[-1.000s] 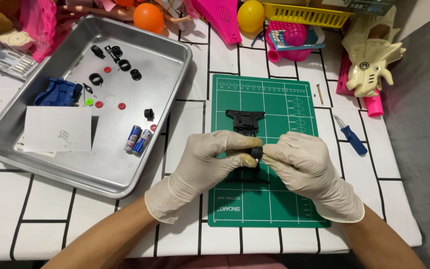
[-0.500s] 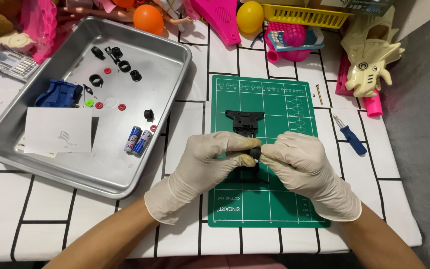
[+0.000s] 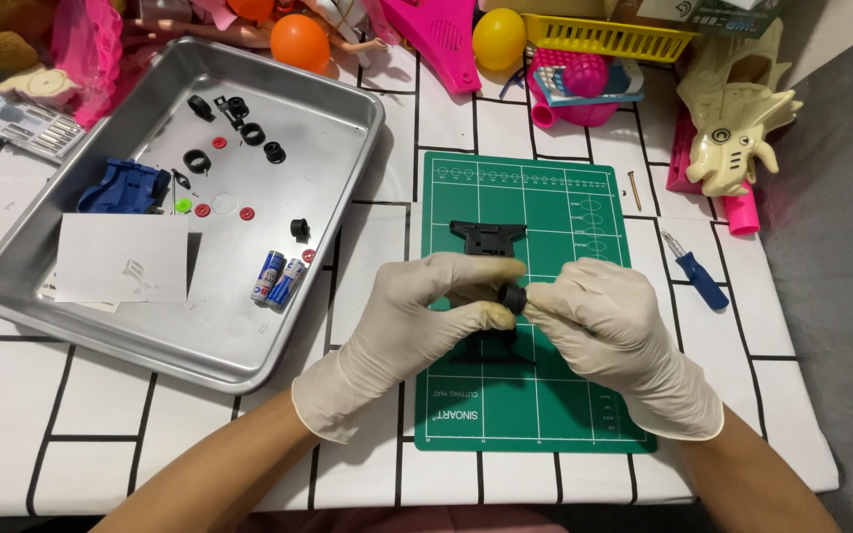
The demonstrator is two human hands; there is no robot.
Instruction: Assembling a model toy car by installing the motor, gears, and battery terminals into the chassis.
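Note:
Both my hands wear pale latex gloves and meet over a green cutting mat (image 3: 545, 395). My left hand (image 3: 417, 316) grips a black plastic toy chassis (image 3: 487, 238) whose far end sticks out beyond my fingers. My right hand (image 3: 609, 331) pinches a small black wheel-like part (image 3: 512, 297) at the side of that chassis, between thumb and fingertips. The rest of the chassis is hidden under my hands.
A metal tray (image 3: 348, 128) at left holds black wheels, red washers, two batteries (image 3: 277, 277), a blue toy shell (image 3: 125, 188) and a white paper. A blue-handled screwdriver (image 3: 695, 273) lies right of the mat. Colourful toys, balls and a yellow basket crowd the far edge.
My hands stay together over the mat; the right fingers have shifted slightly on the small black part. Nothing else has moved.

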